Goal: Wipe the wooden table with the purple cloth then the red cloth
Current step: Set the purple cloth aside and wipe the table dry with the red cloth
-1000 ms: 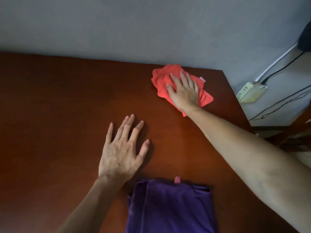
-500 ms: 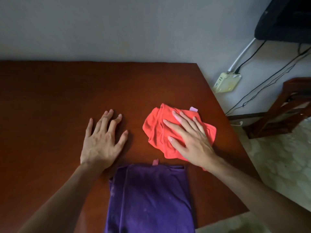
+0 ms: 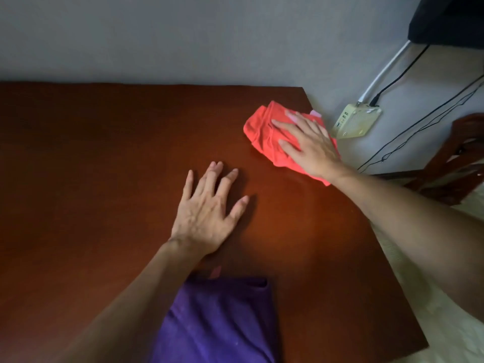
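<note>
Red cloth (image 3: 264, 129) lying bunched near far right tabletop (image 3: 104, 153) corner, pinned under flat, unclenched right hand (image 3: 311, 145). Left hand (image 3: 207, 213) resting spread, grasping nothing; purple cloth (image 3: 220, 323) parked at near edge. Pressing evenly, overlapping strokes, staying short of the edge.

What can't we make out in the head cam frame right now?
- Purple cloth: its near end is cut off by the bottom edge and its left side is hidden under the left forearm.
- Red cloth: its right half is covered by the right hand.
- Wooden table: the left side runs out of frame.
- Left hand: its palm is pressed flat on the table, so nothing under it shows.
- Dark object top right: cropped, unidentifiable.
</note>
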